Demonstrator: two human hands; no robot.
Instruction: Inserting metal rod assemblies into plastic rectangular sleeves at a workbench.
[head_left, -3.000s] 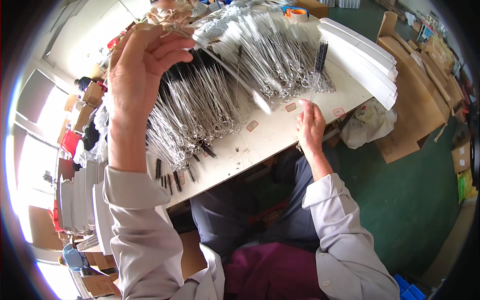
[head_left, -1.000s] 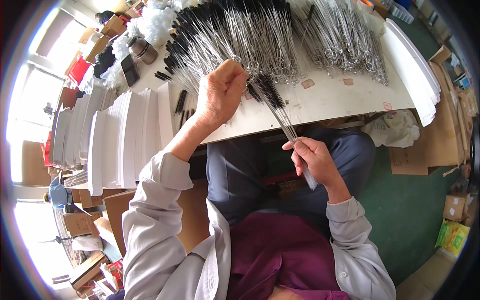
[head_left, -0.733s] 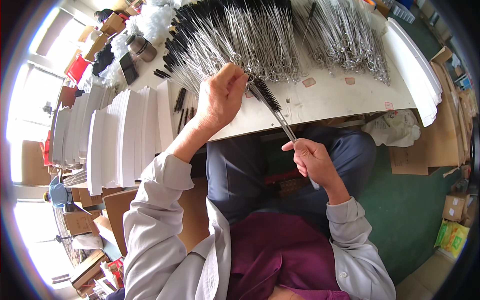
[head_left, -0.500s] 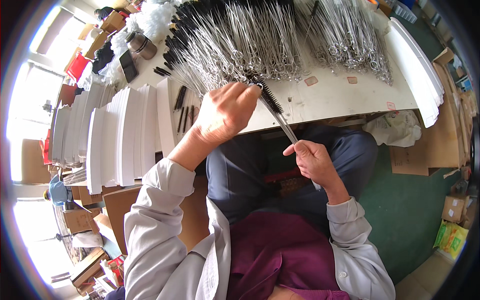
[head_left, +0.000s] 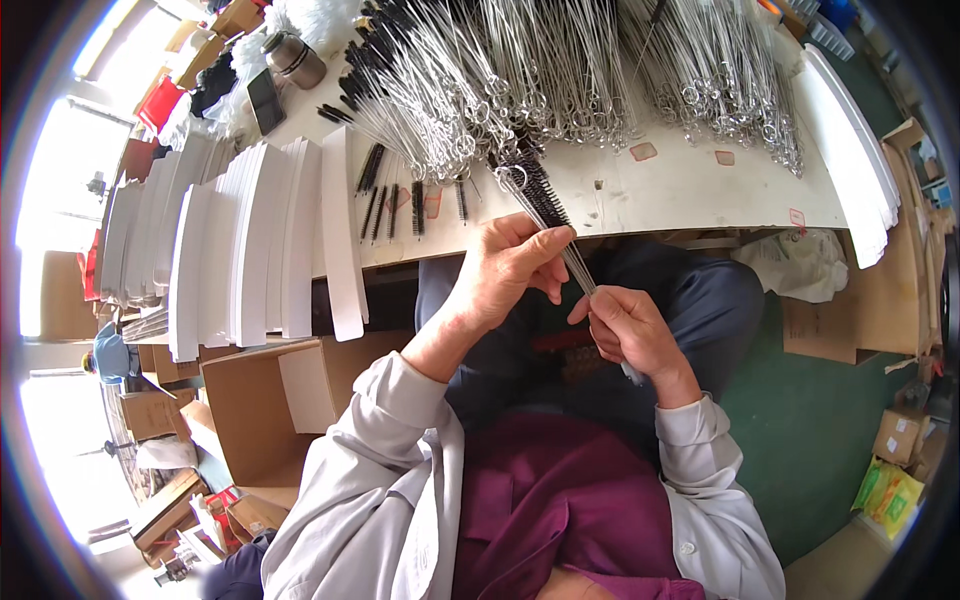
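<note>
A slim bundle of wire-handled brushes with black bristles slants across the table's front edge, a wire ring showing at its upper end. My right hand is closed round its lower part, and the grey tip pokes out below my fingers. Higher up, my left hand has its thumb across the bundle and its fingers curled beside it. Beyond the bundle lies a large heap of similar brushes, ring ends toward me and black bristles at the far left. Several short black brushes lie apart on the table, left of the bundle.
Stacked white card strips stand on the table's left, with more white strips at the right edge. A metal flask and a phone sit at the far left. An open cardboard box is below left; a plastic bag hangs at right.
My left hand has come down from the bundle's upper end toward my right hand, uncovering the ring and bristles. My right hand keeps its hold. The view has shifted slightly.
</note>
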